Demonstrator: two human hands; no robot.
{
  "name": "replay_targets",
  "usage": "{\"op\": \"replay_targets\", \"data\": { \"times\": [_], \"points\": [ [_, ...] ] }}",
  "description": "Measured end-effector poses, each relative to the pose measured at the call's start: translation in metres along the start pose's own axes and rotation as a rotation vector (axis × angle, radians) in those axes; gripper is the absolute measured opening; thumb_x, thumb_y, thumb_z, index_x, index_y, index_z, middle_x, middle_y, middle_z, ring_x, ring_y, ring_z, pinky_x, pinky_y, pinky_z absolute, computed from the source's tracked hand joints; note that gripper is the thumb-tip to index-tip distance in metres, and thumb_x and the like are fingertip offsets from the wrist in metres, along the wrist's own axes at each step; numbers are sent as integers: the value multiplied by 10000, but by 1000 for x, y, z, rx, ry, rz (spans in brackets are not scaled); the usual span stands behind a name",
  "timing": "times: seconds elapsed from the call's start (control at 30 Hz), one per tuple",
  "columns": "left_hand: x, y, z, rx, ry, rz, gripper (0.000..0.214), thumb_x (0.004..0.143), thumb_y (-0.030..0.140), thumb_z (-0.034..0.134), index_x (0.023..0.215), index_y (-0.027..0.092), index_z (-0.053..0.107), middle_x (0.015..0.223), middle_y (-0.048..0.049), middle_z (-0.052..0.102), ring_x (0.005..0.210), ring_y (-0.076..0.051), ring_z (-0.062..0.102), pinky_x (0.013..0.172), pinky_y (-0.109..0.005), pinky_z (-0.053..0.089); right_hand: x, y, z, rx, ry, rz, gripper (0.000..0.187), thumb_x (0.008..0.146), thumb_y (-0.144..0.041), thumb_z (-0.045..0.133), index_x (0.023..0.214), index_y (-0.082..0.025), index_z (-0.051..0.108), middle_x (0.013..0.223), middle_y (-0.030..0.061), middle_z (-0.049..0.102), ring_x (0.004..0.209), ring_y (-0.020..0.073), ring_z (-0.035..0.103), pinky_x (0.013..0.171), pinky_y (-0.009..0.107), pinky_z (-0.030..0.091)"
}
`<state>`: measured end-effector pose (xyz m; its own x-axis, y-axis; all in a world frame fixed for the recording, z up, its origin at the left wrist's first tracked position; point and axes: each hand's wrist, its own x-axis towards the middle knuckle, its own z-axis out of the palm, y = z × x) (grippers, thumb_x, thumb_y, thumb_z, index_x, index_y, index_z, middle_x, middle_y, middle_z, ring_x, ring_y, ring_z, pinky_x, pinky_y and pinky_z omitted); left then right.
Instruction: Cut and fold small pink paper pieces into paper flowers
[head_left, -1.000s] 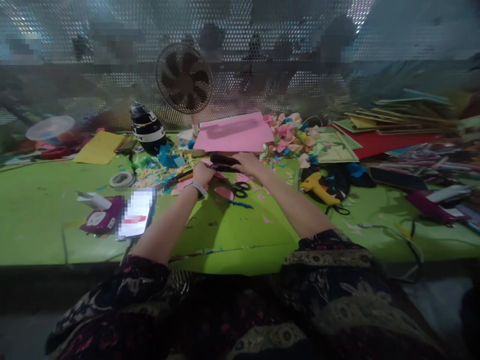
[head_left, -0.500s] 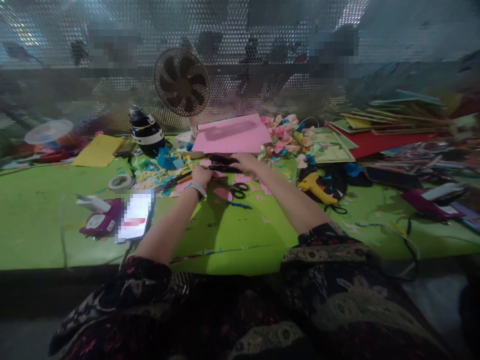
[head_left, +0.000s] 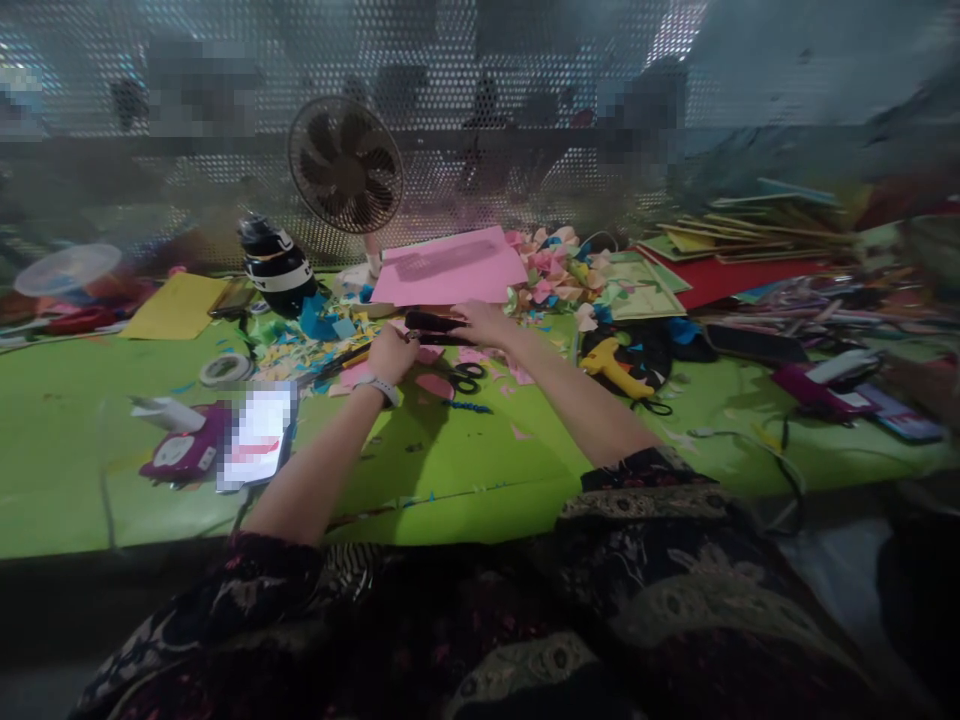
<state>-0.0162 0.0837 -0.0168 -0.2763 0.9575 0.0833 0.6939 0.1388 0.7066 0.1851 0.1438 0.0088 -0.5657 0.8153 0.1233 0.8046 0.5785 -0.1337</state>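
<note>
My left hand (head_left: 391,350) is closed at the left end of a black stapler-like tool (head_left: 433,322) with two long arms, low over the table. At its other end, the fingers of my right hand (head_left: 484,325) press on the tool. What lies between its arms is hidden. Pink paper scraps (head_left: 474,356) lie under and beside my hands. Just in front of them rest black-handled scissors (head_left: 466,377), a rounded pink paper piece (head_left: 435,386) and a small blue twisted strip (head_left: 466,407).
Behind my hands are a pink sheet (head_left: 454,265), a heap of paper flowers (head_left: 559,262) and a fan (head_left: 346,165). To the left are a phone (head_left: 256,437), a tape roll (head_left: 226,369) and a black jar (head_left: 276,270). A yellow glue gun (head_left: 616,368) and stacked cards (head_left: 750,235) are right.
The whole scene has shifted slightly left as my head turned. My hands stay on the black tool, and its two arms look closer together.
</note>
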Motion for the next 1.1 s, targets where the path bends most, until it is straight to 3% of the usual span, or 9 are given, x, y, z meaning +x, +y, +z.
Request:
{"op": "replay_targets", "data": {
  "times": [0.1, 0.23, 0.37, 0.47, 0.57, 0.7, 0.97, 1.1],
  "points": [
    [-13, 4, -7, 69, 19, 69, 188, 815, 297, 665, 925, 189, 556, 862, -114, 686, 902, -298, 673, 782, -360, 469, -31, 5, -21, 16, 47, 51, 419, 949, -296, 587, 1317, -95, 592, 1335, 188, 620, 1223, 294, 558, 980, 356, 421],
    [-32, 10, -16, 56, -22, 148, 152, 827, 285, 644, 911, 189, 562, 777, -62, 648, 785, -246, 651, 696, -322, 442, -90, 18, -40, -41, -125, 140, 315, 928, -327, 601, 1169, -137, 673, 1158, 158, 696, 1020, 296, 636, 810, 346, 453],
    [-49, 12, -21, -24, -79, 210, 146, 815, 293, 644, 884, 191, 565, 684, -12, 605, 650, -197, 617, 600, -286, 412, -131, 28, -40, -106, -320, 174, 395, 837, -271, 668, 1207, -134, 651, 1199, 157, 679, 1037, 296, 632, 765, 320, 440],
    [-61, 13, -22, -159, -185, 181, 141, 819, 293, 631, 886, 188, 564, 627, 8, 605, 524, -166, 594, 522, -265, 412, -141, 24, -35, -187, -369, 176, 334, 840, -226, 623, 1154, -118, 657, 1168, 161, 691, 1010, 282, 641, 712, 307, 416],
    [-71, 11, -23, -292, -265, 159, 158, 808, 299, 644, 893, 183, 576, 561, 31, 596, 452, -155, 589, 466, -246, 425, -143, 13, -34, -264, -329, 213, 237, 893, -202, 520, 1032, -131, 699, 1067, 158, 723, 941, 271, 656, 665, 316, 376],
    [-74, 3, -22, -363, -250, 201, 212, 779, 347, 685, 880, 174, 615, 507, 47, 580, 439, -150, 609, 444, -223, 427, -143, 8, -37, -254, -285, 215, 277, 925, -219, 478, 958, -154, 745, 977, 140, 746, 859, 254, 654, 637, 321, 342],
    [-65, -13, -19, -474, -260, 154, 230, 758, 352, 722, 840, 153, 639, 524, 32, 612, 437, -120, 598, 452, -205, 437, -147, 38, -31, -61, -98, 219, 192, 889, -246, 607, 826, -216, 786, 873, 73, 761, 809, 221, 644, 630, 304, 349],
    [-69, -6, -24, -584, -295, 121, 265, 742, 358, 768, 832, 147, 637, 523, 36, 609, 425, -107, 583, 459, -202, 460, -153, 49, -35, 84, 96, 207, 153, 858, -290, 664, 820, -212, 790, 892, 73, 769, 826, 235, 658, 669, 313, 401]
  ]
}}
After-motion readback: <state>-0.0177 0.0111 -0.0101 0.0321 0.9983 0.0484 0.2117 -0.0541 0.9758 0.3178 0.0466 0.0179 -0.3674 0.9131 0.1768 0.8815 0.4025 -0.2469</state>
